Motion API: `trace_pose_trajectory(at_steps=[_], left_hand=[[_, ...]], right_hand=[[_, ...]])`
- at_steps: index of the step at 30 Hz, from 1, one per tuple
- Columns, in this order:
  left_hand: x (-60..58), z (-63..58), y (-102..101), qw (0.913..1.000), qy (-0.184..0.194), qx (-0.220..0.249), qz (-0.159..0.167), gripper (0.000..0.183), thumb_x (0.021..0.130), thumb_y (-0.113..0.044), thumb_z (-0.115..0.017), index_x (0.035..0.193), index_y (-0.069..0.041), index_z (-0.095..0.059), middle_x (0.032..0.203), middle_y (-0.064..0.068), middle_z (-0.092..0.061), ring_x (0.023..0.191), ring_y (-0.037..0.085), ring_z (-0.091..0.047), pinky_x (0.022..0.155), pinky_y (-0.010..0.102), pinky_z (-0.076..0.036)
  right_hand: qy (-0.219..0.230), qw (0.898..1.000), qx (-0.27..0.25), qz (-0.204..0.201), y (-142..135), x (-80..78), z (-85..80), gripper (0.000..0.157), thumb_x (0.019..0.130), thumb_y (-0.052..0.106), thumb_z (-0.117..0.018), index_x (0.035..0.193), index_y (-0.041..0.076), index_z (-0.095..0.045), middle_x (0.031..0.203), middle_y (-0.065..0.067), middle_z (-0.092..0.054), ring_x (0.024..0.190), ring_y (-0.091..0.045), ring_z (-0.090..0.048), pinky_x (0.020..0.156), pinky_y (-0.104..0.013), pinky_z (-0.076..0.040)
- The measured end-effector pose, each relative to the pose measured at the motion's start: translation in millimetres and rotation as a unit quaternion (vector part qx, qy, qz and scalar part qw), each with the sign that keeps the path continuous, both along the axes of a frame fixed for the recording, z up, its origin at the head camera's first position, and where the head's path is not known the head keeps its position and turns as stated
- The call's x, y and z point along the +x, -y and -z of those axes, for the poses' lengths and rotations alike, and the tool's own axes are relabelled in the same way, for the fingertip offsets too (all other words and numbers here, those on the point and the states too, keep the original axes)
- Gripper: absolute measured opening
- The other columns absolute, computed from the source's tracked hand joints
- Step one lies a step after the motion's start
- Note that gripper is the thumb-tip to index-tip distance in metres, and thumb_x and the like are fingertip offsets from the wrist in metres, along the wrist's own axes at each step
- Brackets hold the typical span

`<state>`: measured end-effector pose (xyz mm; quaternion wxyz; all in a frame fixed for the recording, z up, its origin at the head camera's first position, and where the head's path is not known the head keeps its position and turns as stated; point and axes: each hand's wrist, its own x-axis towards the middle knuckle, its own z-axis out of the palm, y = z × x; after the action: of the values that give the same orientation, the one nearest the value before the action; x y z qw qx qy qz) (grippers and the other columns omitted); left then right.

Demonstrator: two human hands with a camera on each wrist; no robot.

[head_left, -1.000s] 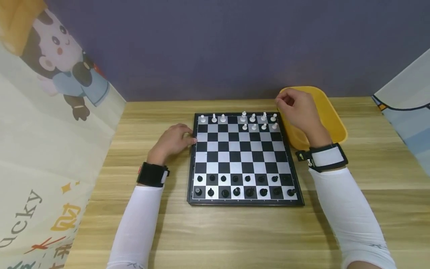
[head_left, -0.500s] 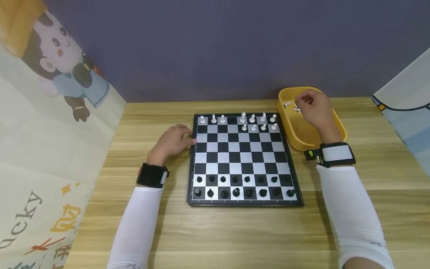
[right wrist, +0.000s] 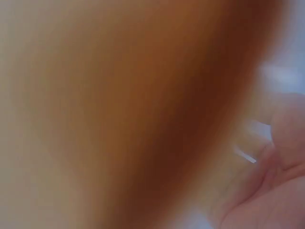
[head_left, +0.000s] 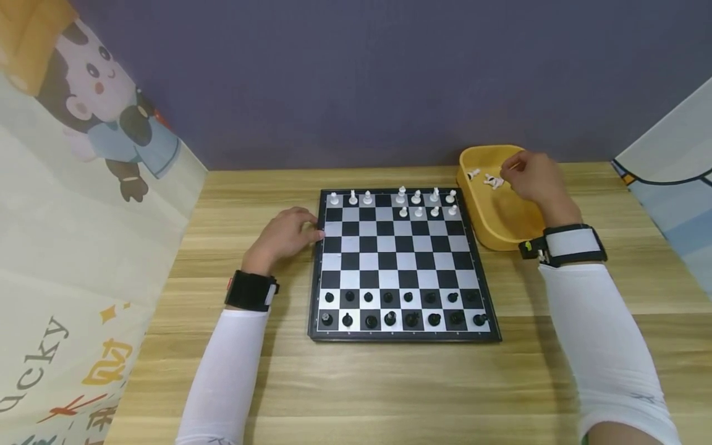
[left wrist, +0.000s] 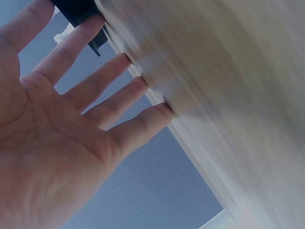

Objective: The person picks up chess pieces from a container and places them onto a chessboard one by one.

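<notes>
A magnetic-looking chessboard lies on the table. White chess pieces stand at its far side, among them a pawn; two full rows of black pieces line the near side. My left hand rests at the board's left edge with extended fingers, and in the left wrist view the fingertips meet the table beside the dark board corner. Over the yellow tray, my right hand has curled fingers near several white pieces. Blur and the hand itself hide whether it pinches one.
Behind the wooden table rises a dark blue-grey wall. A patterned panel with cartoon art borders the left side, and another panel borders the right. The tray stands against the board's far right corner.
My right hand has moved right, from the tray's left rim to its right part, uncovering white pieces inside. My left hand stays at the board's edge.
</notes>
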<state>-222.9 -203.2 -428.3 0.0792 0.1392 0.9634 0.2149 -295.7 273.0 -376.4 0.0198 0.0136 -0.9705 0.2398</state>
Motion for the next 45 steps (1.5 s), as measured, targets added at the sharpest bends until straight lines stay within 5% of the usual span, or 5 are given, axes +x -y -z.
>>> trace_pose_trajectory(at_steps=[9, 14, 24, 33, 45], left_hand=[[-0.6, -2.7, -2, 1.0, 0.002, -0.003, 0.005, 0.048, 0.087, -0.05, -0.052, 0.12, -0.016, -0.056, 0.137, 0.01, -0.042, 0.128, 0.03, -0.033, 0.103, 0.045, -0.021], [0.1, -4.9, -1, 1.0, 0.004, -0.005, -0.001, 0.047, 0.087, -0.05, -0.053, 0.12, -0.017, -0.056, 0.137, 0.009, -0.041, 0.128, 0.03, -0.033, 0.103, 0.046, -0.022], [0.7, -3.4, 1, 0.9999, 0.008, -0.012, -0.003, 0.048, 0.086, -0.052, -0.052, 0.119, -0.018, -0.057, 0.139, 0.009, -0.039, 0.129, 0.03, -0.032, 0.103, 0.047, -0.021], [0.4, -5.0, 1, 0.9999, 0.004, -0.012, -0.004, 0.047, 0.087, -0.05, -0.052, 0.12, -0.017, -0.056, 0.14, 0.009, -0.038, 0.13, 0.029, -0.03, 0.104, 0.046, -0.02], [1.3, -3.9, -1, 0.9999, 0.007, -0.011, -0.004, 0.046, 0.087, -0.051, -0.052, 0.119, -0.018, -0.057, 0.14, 0.009, -0.038, 0.13, 0.03, -0.03, 0.104, 0.046, -0.02]], right_hand=[[0.111, 0.989, 0.068, -0.067, -6, -11.8, -24.7, 0.051, 0.09, 0.044, -0.049, 0.118, 0.001, -0.049, 0.092, -0.016, -0.061, 0.076, -0.028, -0.059, 0.067, -0.042, -0.043], [0.125, 0.983, 0.098, -0.088, -6, -20.8, -32.1, 0.051, 0.09, 0.04, -0.051, 0.12, -0.001, -0.048, 0.087, -0.015, -0.063, 0.076, -0.029, -0.06, 0.07, -0.046, -0.043], [0.156, 0.974, 0.144, -0.077, -5, -44.8, -20.9, 0.048, 0.089, 0.032, -0.05, 0.124, -0.002, -0.047, 0.122, -0.027, -0.046, 0.103, -0.043, -0.045, 0.084, -0.052, -0.039], [0.204, 0.96, 0.168, -0.09, -3, -54.9, -18.1, 0.049, 0.091, 0.028, -0.05, 0.129, -0.002, -0.042, 0.127, -0.027, -0.042, 0.104, -0.04, -0.046, 0.082, -0.049, -0.041], [0.164, 0.956, 0.211, -0.12, -4, -68.2, 4.8, 0.049, 0.088, 0.035, -0.052, 0.126, 0.003, -0.047, 0.121, -0.022, -0.05, 0.103, -0.037, -0.045, 0.086, -0.049, -0.037]])
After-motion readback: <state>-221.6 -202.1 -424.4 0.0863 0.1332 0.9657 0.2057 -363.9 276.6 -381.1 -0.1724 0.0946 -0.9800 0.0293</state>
